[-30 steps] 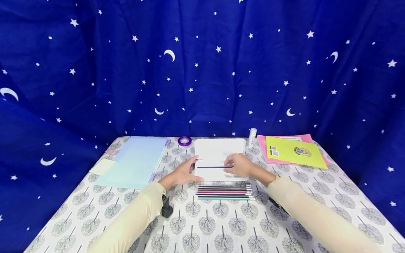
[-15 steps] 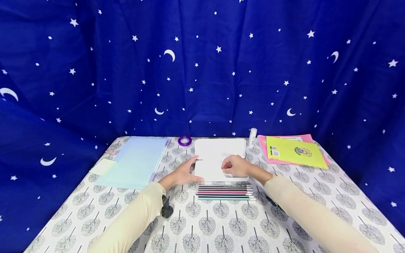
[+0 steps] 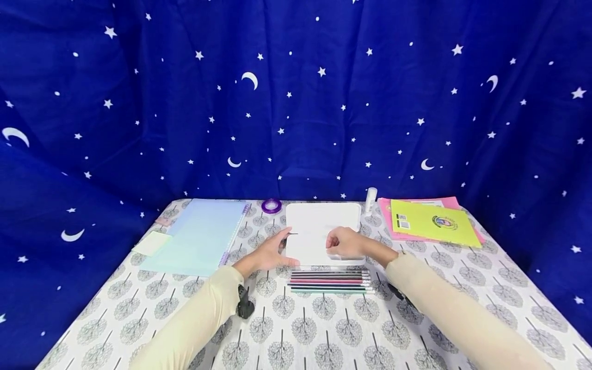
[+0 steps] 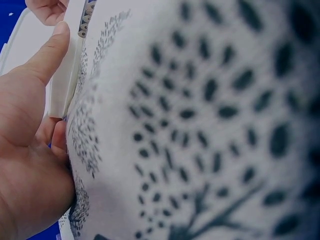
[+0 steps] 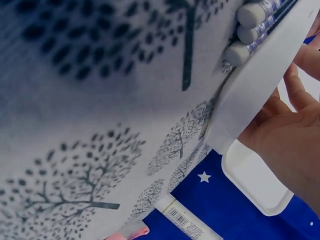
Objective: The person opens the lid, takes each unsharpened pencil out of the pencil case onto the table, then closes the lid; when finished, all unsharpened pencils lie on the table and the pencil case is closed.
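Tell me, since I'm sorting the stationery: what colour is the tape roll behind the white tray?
Purple; the tape roll shows best in the head view.

My left hand (image 3: 265,255) is resting against a smooth, matt white plastic tray (image 3: 322,218). It is lying at mid-frame on a printed cloth table cover (image 3: 305,329), with glossy pencils (image 3: 329,281) just below.

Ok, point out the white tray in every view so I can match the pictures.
Head: the white tray lies mid-table between the left hand and right hand, behind the row of pencils.
Left wrist: its edge shows upper left, under the thumb.
Right wrist: its rim runs diagonally at right; a corner shows lower right.
Shared landmark: the tree-print tablecloth.
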A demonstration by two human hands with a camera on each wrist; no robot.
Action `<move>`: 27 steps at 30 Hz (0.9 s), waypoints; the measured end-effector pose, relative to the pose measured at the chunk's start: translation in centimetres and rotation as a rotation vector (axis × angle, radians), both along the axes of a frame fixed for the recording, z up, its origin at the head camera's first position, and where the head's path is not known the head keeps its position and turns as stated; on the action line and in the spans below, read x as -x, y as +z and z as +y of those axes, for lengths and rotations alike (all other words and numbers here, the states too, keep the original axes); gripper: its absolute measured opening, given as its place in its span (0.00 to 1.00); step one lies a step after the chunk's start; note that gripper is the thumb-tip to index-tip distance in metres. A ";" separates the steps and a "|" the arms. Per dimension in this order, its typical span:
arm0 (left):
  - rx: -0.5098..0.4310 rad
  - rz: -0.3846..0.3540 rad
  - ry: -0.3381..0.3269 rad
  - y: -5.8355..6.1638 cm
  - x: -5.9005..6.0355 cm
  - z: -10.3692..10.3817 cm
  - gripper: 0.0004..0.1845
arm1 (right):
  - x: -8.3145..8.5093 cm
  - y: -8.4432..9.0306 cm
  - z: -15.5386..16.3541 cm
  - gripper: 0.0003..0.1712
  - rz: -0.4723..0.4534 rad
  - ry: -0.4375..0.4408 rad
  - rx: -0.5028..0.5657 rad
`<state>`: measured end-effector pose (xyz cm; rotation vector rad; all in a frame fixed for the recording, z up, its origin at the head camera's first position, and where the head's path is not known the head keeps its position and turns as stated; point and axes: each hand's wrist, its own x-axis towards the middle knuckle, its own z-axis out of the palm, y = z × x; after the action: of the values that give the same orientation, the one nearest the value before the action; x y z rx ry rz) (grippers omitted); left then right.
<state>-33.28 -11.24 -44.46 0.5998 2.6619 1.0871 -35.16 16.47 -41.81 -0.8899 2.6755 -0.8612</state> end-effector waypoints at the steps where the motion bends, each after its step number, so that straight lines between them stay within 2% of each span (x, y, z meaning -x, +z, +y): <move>1: 0.002 0.002 -0.001 0.0 0.0 0.0 0.59 | 0.0 0.0 0.1 0.03 0.002 0.007 0.011; 14: -0.009 -0.009 0.005 -0.1 0.1 0.1 0.60 | 0.2 -0.5 0.8 0.05 -0.029 0.035 0.091; 27: 0.008 -0.006 0.004 -0.2 0.0 0.2 0.59 | 0.0 -0.1 1.7 0.04 0.013 0.016 0.151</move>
<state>-33.28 -11.09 -44.61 0.5888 2.6618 1.0777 -35.16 18.17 -41.95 -0.9504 2.6382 -1.0684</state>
